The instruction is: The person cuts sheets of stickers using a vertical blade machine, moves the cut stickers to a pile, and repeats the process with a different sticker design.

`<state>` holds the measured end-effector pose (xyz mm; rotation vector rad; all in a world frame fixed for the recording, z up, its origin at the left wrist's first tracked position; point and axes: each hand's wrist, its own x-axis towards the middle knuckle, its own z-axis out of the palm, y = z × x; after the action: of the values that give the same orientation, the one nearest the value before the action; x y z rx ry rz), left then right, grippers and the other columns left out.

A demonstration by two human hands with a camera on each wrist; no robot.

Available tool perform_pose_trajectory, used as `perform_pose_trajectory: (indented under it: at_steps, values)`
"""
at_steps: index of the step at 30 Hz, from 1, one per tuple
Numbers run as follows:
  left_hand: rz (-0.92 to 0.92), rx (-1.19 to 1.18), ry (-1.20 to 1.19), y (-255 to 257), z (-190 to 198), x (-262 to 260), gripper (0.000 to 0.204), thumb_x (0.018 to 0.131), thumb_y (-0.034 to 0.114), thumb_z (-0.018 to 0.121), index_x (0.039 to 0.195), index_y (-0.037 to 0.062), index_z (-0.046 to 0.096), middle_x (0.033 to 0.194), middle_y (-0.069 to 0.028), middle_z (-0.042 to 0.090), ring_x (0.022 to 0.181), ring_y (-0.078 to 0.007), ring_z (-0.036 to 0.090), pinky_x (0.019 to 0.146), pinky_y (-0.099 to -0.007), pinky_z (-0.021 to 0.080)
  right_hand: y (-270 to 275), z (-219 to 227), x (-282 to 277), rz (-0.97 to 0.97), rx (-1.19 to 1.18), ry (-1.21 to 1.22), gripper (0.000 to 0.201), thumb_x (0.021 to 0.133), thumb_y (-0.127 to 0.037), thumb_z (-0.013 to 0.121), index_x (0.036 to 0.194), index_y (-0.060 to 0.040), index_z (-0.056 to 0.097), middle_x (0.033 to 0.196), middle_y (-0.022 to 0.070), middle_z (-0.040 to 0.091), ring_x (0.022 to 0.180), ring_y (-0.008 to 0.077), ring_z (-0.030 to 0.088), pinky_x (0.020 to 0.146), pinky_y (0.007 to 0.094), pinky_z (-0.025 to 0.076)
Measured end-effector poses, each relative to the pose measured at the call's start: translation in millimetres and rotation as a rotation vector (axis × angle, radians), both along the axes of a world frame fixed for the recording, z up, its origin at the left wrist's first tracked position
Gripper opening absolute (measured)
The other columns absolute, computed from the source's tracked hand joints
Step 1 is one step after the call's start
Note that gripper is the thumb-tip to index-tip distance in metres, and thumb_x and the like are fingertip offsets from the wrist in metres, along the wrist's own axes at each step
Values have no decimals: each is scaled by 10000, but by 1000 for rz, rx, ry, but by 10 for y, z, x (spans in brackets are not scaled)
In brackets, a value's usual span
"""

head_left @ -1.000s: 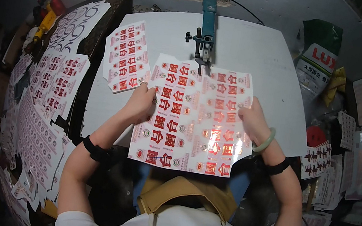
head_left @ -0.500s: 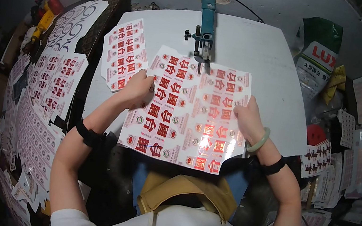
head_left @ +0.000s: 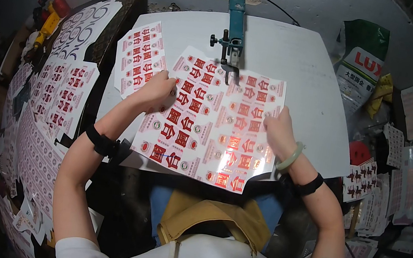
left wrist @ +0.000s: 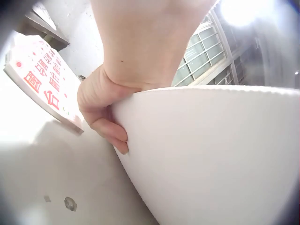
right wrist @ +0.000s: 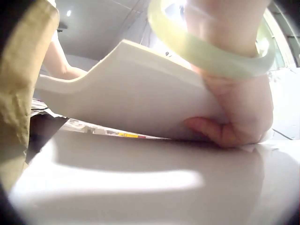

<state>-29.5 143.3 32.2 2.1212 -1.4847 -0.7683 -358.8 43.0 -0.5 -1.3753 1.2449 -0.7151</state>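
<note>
A wide white board (head_left: 190, 126) printed with rows of red characters lies under the black foot (head_left: 231, 72) of a teal machine arm (head_left: 237, 19). My left hand (head_left: 157, 92) grips its left edge, fingers curled against the plain white underside (left wrist: 211, 150) in the left wrist view. At the opposite edge, my right hand (head_left: 279, 133) holds on, a pale green bangle (head_left: 290, 157) at that wrist. The right wrist view shows the board's near part (right wrist: 140, 89) curving above the white tabletop (right wrist: 117, 159). Part of the machine foot's contact is hidden.
Cut printed boards (head_left: 143, 50) are stacked left of my left hand. Loose printed sheets (head_left: 41, 156) pile up at the far left. On the right are a green and white bag (head_left: 359, 67), a red roll (head_left: 359, 153) and more printed sheets (head_left: 374, 206).
Both hands have shifted left with the board, which has turned clockwise under the machine foot. Its near edge has swung left, and the left hand has moved farther from my body.
</note>
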Motion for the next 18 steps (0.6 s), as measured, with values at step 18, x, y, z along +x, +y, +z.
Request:
perform_pose_trajectory:
  at_steps: [18]
  values:
    - [91, -79, 108, -86, -251, 35, 175, 832, 65, 487, 851, -79, 585, 916, -267, 508, 853, -395, 528, 805, -433, 443, -416, -159, 35, 72, -59, 79, 372, 854, -51, 528, 1154, 132, 405, 1097, 255, 565, 999, 300, 598, 827, 373, 496]
